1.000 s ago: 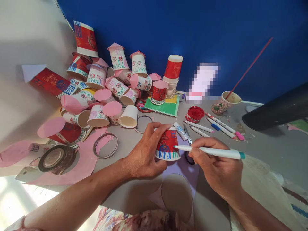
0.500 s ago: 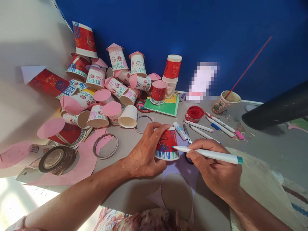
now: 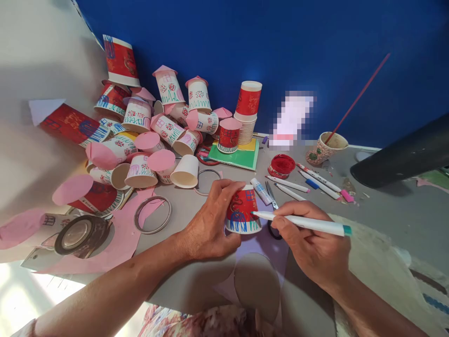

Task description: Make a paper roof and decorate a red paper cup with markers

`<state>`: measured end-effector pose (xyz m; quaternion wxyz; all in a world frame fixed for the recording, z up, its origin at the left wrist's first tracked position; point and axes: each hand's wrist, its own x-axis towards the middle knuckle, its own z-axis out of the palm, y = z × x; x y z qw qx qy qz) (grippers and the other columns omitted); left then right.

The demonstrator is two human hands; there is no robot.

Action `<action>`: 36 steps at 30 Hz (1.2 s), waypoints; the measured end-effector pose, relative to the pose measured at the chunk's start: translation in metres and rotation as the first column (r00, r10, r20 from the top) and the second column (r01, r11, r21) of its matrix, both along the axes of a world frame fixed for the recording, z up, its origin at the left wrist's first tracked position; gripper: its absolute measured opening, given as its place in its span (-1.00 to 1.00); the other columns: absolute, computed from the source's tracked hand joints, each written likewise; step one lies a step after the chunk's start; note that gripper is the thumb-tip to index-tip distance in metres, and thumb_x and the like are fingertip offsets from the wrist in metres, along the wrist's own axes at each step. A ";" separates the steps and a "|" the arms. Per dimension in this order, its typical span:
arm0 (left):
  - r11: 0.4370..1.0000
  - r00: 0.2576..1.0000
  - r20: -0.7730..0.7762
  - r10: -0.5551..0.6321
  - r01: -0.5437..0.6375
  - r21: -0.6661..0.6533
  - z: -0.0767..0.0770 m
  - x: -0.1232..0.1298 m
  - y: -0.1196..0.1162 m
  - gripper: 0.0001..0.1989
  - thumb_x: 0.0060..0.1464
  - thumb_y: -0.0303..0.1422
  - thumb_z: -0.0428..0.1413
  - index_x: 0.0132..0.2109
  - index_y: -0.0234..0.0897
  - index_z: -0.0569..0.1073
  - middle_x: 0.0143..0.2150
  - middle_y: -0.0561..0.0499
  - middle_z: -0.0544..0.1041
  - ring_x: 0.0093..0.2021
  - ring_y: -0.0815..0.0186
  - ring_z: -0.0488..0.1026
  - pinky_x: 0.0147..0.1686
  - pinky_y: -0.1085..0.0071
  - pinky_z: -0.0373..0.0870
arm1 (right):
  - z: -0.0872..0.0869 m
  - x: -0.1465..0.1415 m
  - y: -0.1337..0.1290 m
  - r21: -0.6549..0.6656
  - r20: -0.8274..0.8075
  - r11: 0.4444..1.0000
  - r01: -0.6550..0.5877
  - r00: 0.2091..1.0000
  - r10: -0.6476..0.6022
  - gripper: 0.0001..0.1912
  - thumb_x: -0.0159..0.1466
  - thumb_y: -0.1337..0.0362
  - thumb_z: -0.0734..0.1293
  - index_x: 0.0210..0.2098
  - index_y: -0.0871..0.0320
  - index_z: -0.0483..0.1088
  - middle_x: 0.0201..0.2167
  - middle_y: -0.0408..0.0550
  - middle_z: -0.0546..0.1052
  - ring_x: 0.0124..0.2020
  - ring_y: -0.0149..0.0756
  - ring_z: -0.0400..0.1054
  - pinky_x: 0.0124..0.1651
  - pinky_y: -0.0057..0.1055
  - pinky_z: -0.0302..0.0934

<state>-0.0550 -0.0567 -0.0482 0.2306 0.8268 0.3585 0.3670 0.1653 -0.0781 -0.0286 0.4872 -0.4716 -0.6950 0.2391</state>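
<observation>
A red and white paper cup point(image 3: 244, 208) stands upside down in front of me, with a blue window, a blue door and blue and green strokes along its rim. My left hand point(image 3: 213, 224) is closed around its left side, fingers at the top and thumb low down. Between the fingers of my right hand point(image 3: 312, 238) is a white marker point(image 3: 308, 222) with a green end. Its tip is at the cup's right side, beside the blue door. Beneath the cup lies purple paper point(image 3: 266, 257) with a round hole cut out.
Decorated paper cups point(image 3: 168, 128) with pink paper roofs are piled at the left. Tape rolls point(image 3: 153, 214) lie nearby on pink paper. Scissors point(image 3: 271, 196), a glue stick point(image 3: 261, 191), several markers point(image 3: 321, 185) and a red paint jar point(image 3: 281, 166) lie beyond my right hand.
The view has shifted slightly. My left hand keeps its hold on the cup, and the marker tip stays by the door with hardly any movement.
</observation>
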 end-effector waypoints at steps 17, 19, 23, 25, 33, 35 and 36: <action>1.000 0.999 0.039 0.020 -0.020 -0.015 0.000 0.002 0.000 0.00 -0.27 -0.62 0.14 0.37 -0.15 0.06 0.21 -0.19 0.22 0.24 0.00 0.25 0.21 -0.04 0.40 | 0.006 0.001 -0.001 0.020 0.034 1.000 -0.012 0.999 0.011 -0.89 0.32 0.28 0.37 -0.35 0.10 0.50 -0.51 -0.22 0.54 -0.62 -0.47 0.34 -0.56 -0.52 0.21; 1.000 0.999 0.045 0.017 -0.016 -0.016 0.000 0.002 0.001 -0.01 -0.27 -0.62 0.14 0.36 -0.15 0.06 0.21 -0.19 0.23 0.24 0.00 0.25 0.21 -0.04 0.40 | 0.007 0.001 0.000 0.017 0.044 1.000 -0.018 0.999 0.018 -0.88 0.32 0.28 0.36 -0.37 0.10 0.50 -0.52 -0.21 0.53 -0.62 -0.46 0.35 -0.55 -0.51 0.22; 1.000 0.999 0.031 0.022 -0.021 -0.016 0.001 0.002 0.001 -0.01 -0.26 -0.62 0.14 0.36 -0.14 0.06 0.21 -0.18 0.25 0.24 -0.01 0.25 0.21 -0.04 0.39 | 0.007 0.003 0.000 0.041 0.032 0.999 0.024 0.999 -0.026 -0.90 0.31 0.30 0.37 -0.35 0.09 0.50 -0.47 -0.20 0.56 -0.57 -0.44 0.39 -0.48 -0.50 0.28; 0.999 0.999 0.030 0.027 -0.026 -0.018 0.002 0.002 0.000 -0.02 -0.25 -0.61 0.15 0.36 -0.14 0.06 0.22 -0.18 0.25 0.24 -0.01 0.25 0.21 -0.04 0.40 | 0.007 0.003 -0.001 0.052 0.028 0.999 0.009 1.000 -0.011 -0.92 0.31 0.30 0.38 -0.33 0.08 0.51 -0.45 -0.21 0.56 -0.57 -0.46 0.38 -0.49 -0.52 0.27; 0.999 0.999 0.032 0.031 -0.030 -0.025 0.001 0.002 0.000 -0.01 -0.25 -0.62 0.16 0.36 -0.15 0.06 0.22 -0.19 0.25 0.25 -0.01 0.25 0.22 -0.04 0.38 | 0.009 0.001 0.001 0.026 0.026 0.999 0.027 0.999 -0.028 -0.88 0.31 0.30 0.37 -0.38 0.09 0.49 -0.51 -0.22 0.55 -0.60 -0.46 0.36 -0.53 -0.52 0.25; 1.000 0.999 0.037 0.024 -0.023 -0.019 0.001 0.002 0.000 -0.02 -0.24 -0.62 0.15 0.36 -0.15 0.05 0.23 -0.19 0.25 0.25 -0.02 0.25 0.23 -0.05 0.37 | 0.009 0.002 0.001 0.032 0.010 0.998 0.060 0.998 -0.061 -0.88 0.30 0.29 0.37 -0.38 0.10 0.50 -0.51 -0.21 0.55 -0.61 -0.46 0.34 -0.53 -0.50 0.26; 1.000 0.999 0.039 0.020 -0.019 -0.018 0.001 0.002 0.000 -0.02 -0.24 -0.62 0.15 0.36 -0.15 0.05 0.23 -0.19 0.25 0.25 -0.02 0.25 0.23 -0.06 0.37 | 0.009 0.002 0.001 0.039 0.005 0.997 0.066 0.998 -0.066 -0.89 0.30 0.28 0.38 -0.37 0.10 0.50 -0.51 -0.20 0.55 -0.62 -0.46 0.33 -0.54 -0.49 0.26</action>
